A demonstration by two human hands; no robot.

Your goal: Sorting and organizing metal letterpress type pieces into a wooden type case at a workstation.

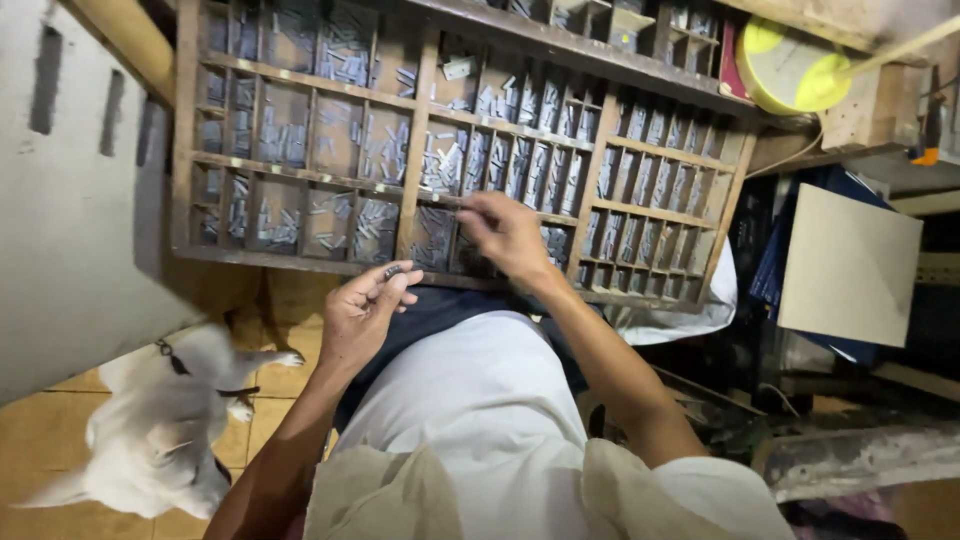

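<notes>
Lap: I look down on a white shirt and dark trousers; the person sits close against the tray.
Dog: a white dog with a dark collar lies on the tiled floor, low left, well apart from the hands.
Left hand: left hand is raised palm-in just below the tray's front edge. Its grip is narrow, thumb and fingers pinched on a small metal piece, dark and short.
Right hand: right hand reaches into the lower middle compartments, fingers curled down among the slugs. I cannot tell whether its grip holds one.
Tray: wooden compartment tray, tilted toward the person, cells full of grey metal type pieces.
Step, as I judge it: picking pieces from the cells with the right hand and collecting them in the left.
Next move calls for: a fine fingertip pinch on one slug without disturbing its neighbours, then a short carry to the left hand.
Far: yellow round spool top right; pale flat board leaning at right.
</notes>
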